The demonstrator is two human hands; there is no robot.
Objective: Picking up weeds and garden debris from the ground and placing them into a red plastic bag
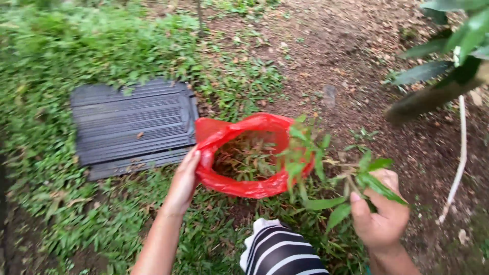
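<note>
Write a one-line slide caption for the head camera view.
Left hand holds open a red plastic bag of plant cuttings while right hand grips a leafy weed stem beside a dark ridged tile.

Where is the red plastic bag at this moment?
In the head view, the red plastic bag sits open on the grass at centre, its left rim held by the left hand, just right of the dark ridged tile.

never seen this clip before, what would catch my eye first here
The bright red plastic bag in the middle stands out most, its mouth held open at the rim by the left hand, with cut greenery inside. Just right of it, the right hand grips a bunch of leafy green stems by the bag's mouth. A dark ribbed tile lies on the grass at left.
</note>
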